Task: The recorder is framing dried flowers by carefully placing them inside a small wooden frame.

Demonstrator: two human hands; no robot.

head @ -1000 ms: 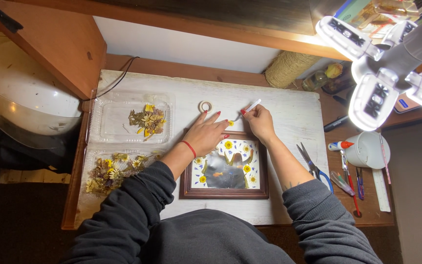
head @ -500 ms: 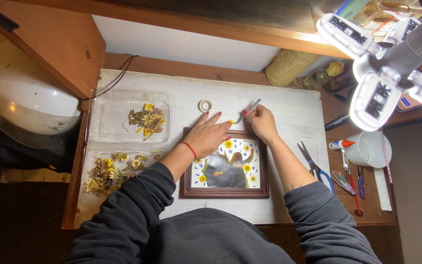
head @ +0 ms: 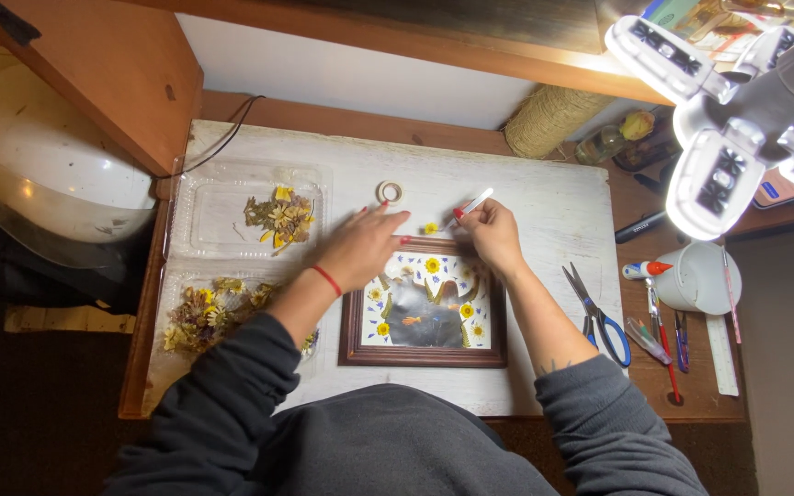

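A: We log the small yellow pressed flower [head: 431, 228] first. It lies on the white board [head: 553, 207], just off the top edge of the brown picture frame [head: 425, 354], between our two hands.

B: Grip states?

A: Our right hand [head: 492, 231] pinches a thin white stick tool [head: 470, 206], tip angled toward 1 o'clock. Our left hand [head: 360, 246] lies flat with fingers spread, holding nothing, fingertips beside the flower at its 9 o'clock.

B: Progress?

A: Inside the frame we count several yellow flowers and green sprigs already set around a dark central shape; this one is not yet in. We judge the arranging well along, not finished.

B: Surroundings?

A: A small tape ring [head: 390, 192] at 11 o'clock of the flower. Clear plastic trays [head: 195, 197] with more dried flowers at 9 o'clock. Blue-handled scissors [head: 596, 315] at 4 o'clock, then a white cup [head: 702, 278], and a lamp [head: 719, 119] overhead at 2 o'clock.
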